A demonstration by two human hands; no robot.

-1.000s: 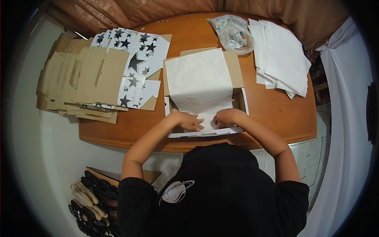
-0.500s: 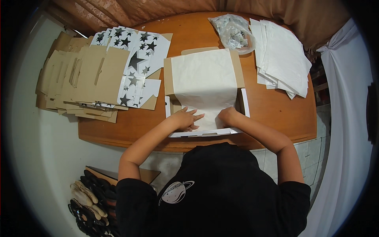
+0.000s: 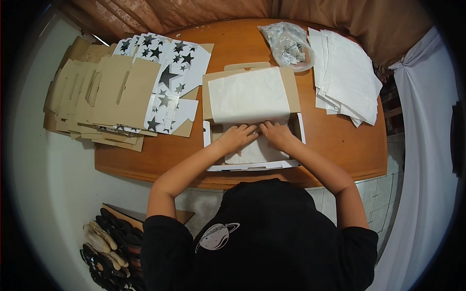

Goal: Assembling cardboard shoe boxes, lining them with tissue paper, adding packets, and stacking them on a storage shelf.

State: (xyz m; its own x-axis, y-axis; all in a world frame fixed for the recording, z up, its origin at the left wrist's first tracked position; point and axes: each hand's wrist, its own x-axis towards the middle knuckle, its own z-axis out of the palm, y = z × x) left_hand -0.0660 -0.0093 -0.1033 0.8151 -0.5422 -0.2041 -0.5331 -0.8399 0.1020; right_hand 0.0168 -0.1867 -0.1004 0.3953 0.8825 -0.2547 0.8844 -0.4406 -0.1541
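An open cardboard box [image 3: 252,140] sits at the near-centre of the wooden table [image 3: 340,145], its lid folded back away from the person. A sheet of tissue paper [image 3: 248,96] lies in the box and extends up over the lid. The left hand [image 3: 237,137] and right hand [image 3: 277,134] rest side by side on the paper inside the box. Left of the box lies a stack of flattened boxes [image 3: 111,92]. Right of it lies a pile of paper sheets [image 3: 347,72]. A plastic bag [image 3: 287,44] lies behind the box, beside the pile. Footwear [image 3: 109,247] lies on the floor, lower left.
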